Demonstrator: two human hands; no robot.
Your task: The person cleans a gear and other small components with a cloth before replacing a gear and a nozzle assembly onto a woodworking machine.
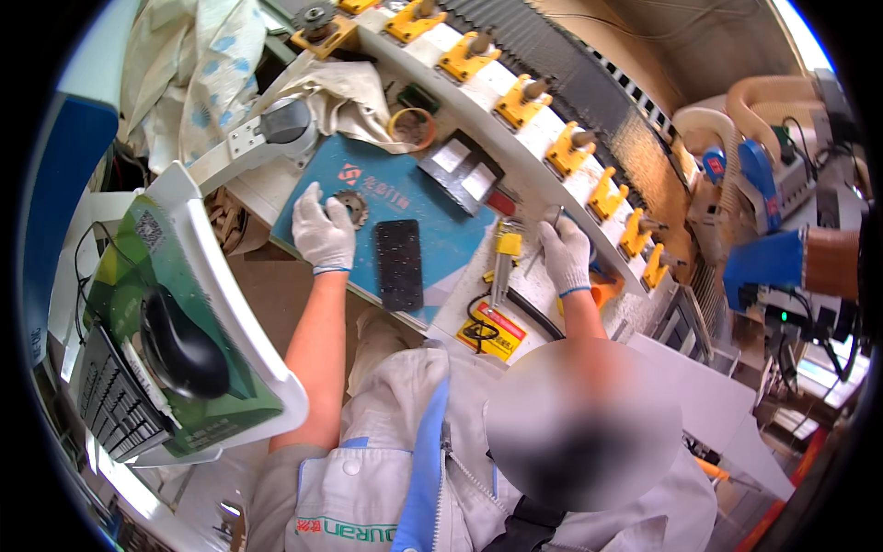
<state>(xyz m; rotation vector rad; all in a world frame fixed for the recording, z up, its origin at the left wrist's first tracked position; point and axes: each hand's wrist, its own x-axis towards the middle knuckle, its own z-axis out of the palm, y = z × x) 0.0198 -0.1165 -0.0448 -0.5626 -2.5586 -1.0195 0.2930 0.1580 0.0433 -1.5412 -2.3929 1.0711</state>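
Note:
My left hand (324, 232), in a white knitted glove, rests over a blue printed board with thumb and fingers apart. Right beside its fingers lies a round, toothed metal cutter (354, 211), partly hidden by the hand. A dusty black phone (398, 265) is on the same blue board (460, 247). My right hand (567, 255), gloved too, is closed around a thin metal rod (533, 261), perhaps a hex key; most of it is covered by the fingers. Left of that hand is a metal tool with a yellow part (505, 248).
A black tray (462, 171) with pale labels and a tape roll (411, 128) sit at the board's far side. Yellow tool holders (522, 101) line the machine's rail. To the left, an angled stand holds a keyboard (120, 396) and black mouse (187, 345).

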